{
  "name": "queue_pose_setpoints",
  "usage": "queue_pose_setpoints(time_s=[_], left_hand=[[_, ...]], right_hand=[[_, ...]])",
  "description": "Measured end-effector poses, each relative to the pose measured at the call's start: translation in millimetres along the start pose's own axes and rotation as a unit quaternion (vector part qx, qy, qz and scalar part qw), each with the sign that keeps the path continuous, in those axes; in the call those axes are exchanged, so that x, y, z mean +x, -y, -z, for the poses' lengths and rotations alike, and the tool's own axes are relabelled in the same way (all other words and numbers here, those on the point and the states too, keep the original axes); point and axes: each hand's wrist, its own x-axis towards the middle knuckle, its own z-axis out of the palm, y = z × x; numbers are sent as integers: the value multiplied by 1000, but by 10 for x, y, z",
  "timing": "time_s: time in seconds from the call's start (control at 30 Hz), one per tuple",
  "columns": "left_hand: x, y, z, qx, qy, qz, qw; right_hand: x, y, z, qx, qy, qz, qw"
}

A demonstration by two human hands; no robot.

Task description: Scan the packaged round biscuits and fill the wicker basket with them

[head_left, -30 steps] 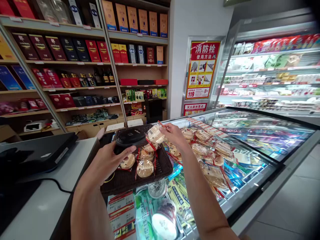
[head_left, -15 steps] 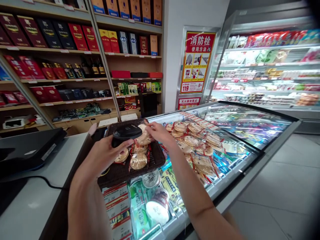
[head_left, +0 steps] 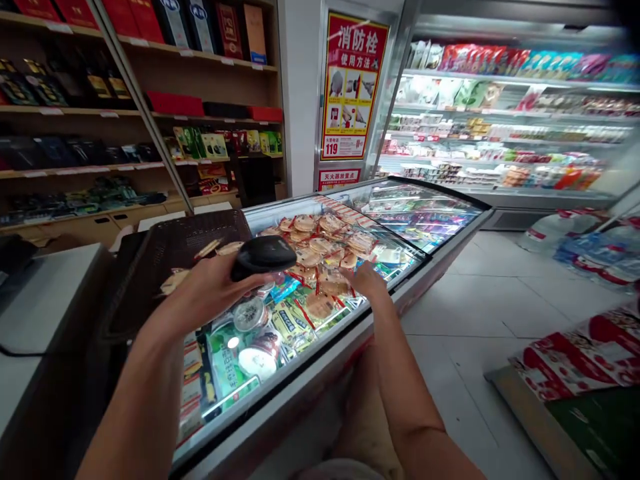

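Note:
My left hand (head_left: 207, 288) is closed around a black handheld scanner (head_left: 263, 256), held above the freezer's glass lid (head_left: 425, 220). Just left of it sits a dark woven basket (head_left: 150, 280) with a few round snack packets (head_left: 175, 280) inside. A heap of the same red-trimmed snack packets (head_left: 320, 243) lies on the lid. My right hand (head_left: 367, 279) reaches onto the near edge of that heap, fingers stretched out and touching a packet, with nothing lifted.
A white counter (head_left: 30, 293) with a black cable lies at the left. Shelves of boxed goods (head_left: 75, 80) fill the back wall. An open chiller (head_left: 500, 120) stands at the right, with water bottle packs (head_left: 590, 247) and a red-and-white carton (head_left: 575, 360) on the tiled floor.
My right hand left the basket, where it had carried a packet, and moved right onto the heap on the lid. The view swung right and down. My left hand still holds the scanner.

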Motion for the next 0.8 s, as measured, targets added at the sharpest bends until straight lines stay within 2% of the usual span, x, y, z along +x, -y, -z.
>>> queue_pose_setpoints(time_s=[0.03,0.1,0.17,0.27,0.37,0.43,0.5,0.63,0.8], left_hand=[[15,-79,-96,28,25,-29,999],[27,-166,-259,71,43,-61,995],[-10,-177,-370,93,46,-65,992],[-152,-131,-438,93,63,-47,993],[-323,-74,-426,80,50,-26,995],[-417,-31,-398,69,35,-16,997],[-490,20,-365,60,28,-6,998],[-597,138,-285,64,24,12,998],[-697,202,-203,45,46,25,998]], right_hand=[[9,-119,-74,22,7,-7,1000],[31,-228,-223,85,6,8,996],[51,-231,-351,162,-2,31,986],[63,-193,-454,262,13,61,963],[44,-172,-448,276,-38,57,959],[21,-152,-415,272,-85,79,955],[-11,-113,-383,292,-98,114,945],[-133,6,-325,344,-82,183,917],[-359,148,-221,344,-15,271,899]])
